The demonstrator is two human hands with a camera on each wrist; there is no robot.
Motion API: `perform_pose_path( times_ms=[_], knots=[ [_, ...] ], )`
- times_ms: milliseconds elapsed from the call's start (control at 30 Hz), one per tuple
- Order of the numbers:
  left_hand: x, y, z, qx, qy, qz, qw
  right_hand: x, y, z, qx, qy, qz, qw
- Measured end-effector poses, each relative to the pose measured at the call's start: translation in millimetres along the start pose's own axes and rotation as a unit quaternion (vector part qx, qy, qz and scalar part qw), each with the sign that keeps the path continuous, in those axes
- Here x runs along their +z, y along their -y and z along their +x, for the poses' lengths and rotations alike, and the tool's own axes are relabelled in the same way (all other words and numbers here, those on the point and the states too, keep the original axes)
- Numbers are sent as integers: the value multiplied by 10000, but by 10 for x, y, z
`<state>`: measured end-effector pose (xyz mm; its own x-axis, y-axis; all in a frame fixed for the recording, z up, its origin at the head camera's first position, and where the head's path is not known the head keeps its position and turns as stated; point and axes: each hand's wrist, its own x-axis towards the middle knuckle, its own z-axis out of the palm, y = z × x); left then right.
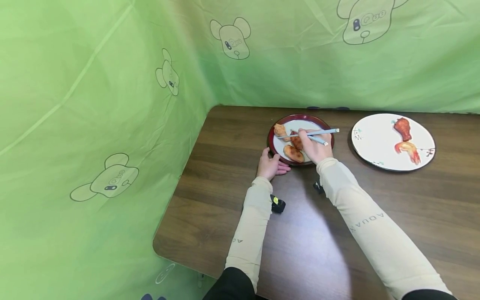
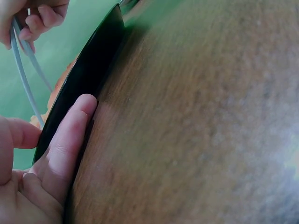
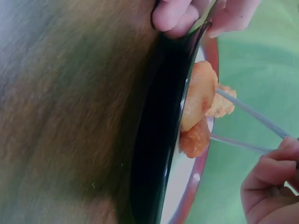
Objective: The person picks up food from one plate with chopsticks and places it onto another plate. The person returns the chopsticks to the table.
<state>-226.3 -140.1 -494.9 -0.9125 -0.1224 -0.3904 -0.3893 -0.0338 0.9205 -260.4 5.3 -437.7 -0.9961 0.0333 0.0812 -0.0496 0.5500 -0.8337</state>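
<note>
A round plate (image 1: pixel 276 146) with a dark red rim and white middle holds three pieces of food. They are a crumbed fried piece (image 1: pixel 280 130), a browned piece (image 1: pixel 297 143) and a golden oval piece (image 1: pixel 293 153). My left hand (image 1: pixel 268 166) grips the plate's near left rim, the thumb at the edge and fingers against its dark underside (image 2: pixel 93 60). Over the plate, my right hand (image 1: pixel 316 146) holds a pair of pale blue chopsticks (image 1: pixel 322 132). Their tips are spread, one by the crumbed piece and one by the browned piece (image 3: pixel 195 140).
To the right lies a white oval plate (image 1: pixel 369 143) with a drumstick (image 1: pixel 403 128) and a shrimp (image 1: pixel 406 149) on it. The wooden table (image 1: pixel 210 200) has its left edge beside a green curtain (image 1: pixel 75 137), which also hangs behind the plates.
</note>
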Motion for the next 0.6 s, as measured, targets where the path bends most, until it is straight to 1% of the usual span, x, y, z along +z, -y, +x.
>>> perform_pose_path(
  times_ms=[67,167,233,300,367,467,533,600],
  knots=[
    [-3,0,5,2,-15,15,10000,-8,2,4,30,202,60,9998],
    [-4,-4,5,-2,-26,8,10000,-27,1,15,-61,539,85,9985],
    [-1,-4,-1,-2,-55,9,10000,-43,-6,23,-115,707,-24,9974],
    [1,-4,-7,6,-62,9,10000,-60,-15,28,-55,704,-72,9975],
    [4,-3,-11,20,-79,0,10000,-74,-28,36,93,612,-86,9980],
    [6,-1,-13,55,-78,10,10000,-86,-38,45,275,457,25,9986],
    [8,1,-12,70,-89,4,9999,-89,-42,49,304,457,47,9985],
    [7,1,-12,73,-72,16,9999,-91,-47,50,246,493,39,9985]
  ],
)
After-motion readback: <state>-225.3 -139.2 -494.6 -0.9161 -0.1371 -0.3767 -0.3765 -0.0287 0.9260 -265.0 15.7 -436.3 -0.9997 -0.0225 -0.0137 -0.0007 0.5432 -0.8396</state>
